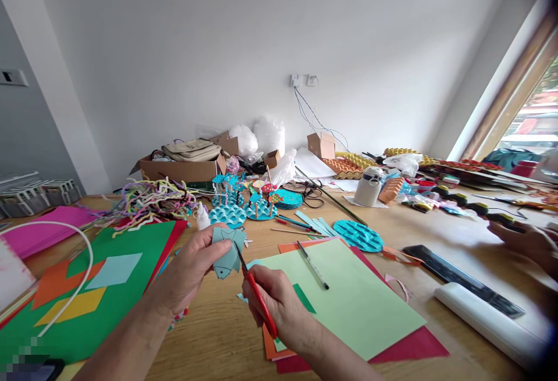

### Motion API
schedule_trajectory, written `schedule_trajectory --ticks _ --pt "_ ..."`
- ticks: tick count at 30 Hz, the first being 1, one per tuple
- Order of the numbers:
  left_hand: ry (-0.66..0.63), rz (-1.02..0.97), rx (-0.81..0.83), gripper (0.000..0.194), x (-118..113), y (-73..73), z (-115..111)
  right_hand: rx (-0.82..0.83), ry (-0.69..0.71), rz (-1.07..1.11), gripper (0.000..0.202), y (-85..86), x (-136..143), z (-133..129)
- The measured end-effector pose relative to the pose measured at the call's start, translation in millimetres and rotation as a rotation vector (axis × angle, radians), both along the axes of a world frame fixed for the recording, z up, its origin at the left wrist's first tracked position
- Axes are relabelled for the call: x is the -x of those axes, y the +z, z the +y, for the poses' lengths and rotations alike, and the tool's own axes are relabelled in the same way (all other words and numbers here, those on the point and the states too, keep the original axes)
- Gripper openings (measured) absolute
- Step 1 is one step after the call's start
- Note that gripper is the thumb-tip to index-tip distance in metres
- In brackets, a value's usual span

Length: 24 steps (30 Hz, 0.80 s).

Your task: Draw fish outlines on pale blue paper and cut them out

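My left hand [196,262] pinches a piece of blue paper [224,262] with a fish outline drawn on it in dark pen. In my right hand [272,296] is a pair of scissors [257,296] with red handles, their dark blades pointing up at the paper's right edge. Whether the blades are parted there is too small to tell. Beneath the right hand lies a stack of coloured sheets with a pale green sheet [353,299] on top. A pen [313,264] and a small dark green paper piece [304,298] rest on that sheet.
Green card [143,259] with coloured paper pieces lies left, near a heap of pipe cleaners [152,198]. Blue discs bearing paper fish [260,209] and a white glue bottle [203,217] stand ahead. At right are a white case [483,317] and another person's hand [523,244].
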State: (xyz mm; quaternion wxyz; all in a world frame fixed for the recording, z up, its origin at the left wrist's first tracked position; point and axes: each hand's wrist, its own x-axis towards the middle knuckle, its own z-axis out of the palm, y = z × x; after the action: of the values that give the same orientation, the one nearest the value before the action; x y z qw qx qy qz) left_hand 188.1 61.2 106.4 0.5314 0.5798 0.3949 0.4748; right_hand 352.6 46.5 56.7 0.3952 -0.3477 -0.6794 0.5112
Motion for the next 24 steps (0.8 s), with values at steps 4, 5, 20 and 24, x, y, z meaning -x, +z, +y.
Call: schedule_trajectory --ticks 4,5,20,24 --pt "-0.017 0.009 -0.015 0.019 -0.5 1.6 -0.4 -0.008 -0.002 -0.023 0.029 1.6 -0.4 -0.1" --pt "-0.013 0.009 -0.021 0.02 -0.9 1.9 -0.5 -0.005 -0.002 -0.025 0.029 2.1 -0.6 -0.2" --pt "-0.004 0.061 -0.059 0.019 1.0 1.8 -2.1 -0.008 0.002 -0.028 0.024 2.4 -1.5 0.3" --pt "-0.013 0.064 -0.054 0.018 3.5 1.0 -0.9 -0.034 -0.007 -0.073 0.026 2.8 -2.5 0.8"
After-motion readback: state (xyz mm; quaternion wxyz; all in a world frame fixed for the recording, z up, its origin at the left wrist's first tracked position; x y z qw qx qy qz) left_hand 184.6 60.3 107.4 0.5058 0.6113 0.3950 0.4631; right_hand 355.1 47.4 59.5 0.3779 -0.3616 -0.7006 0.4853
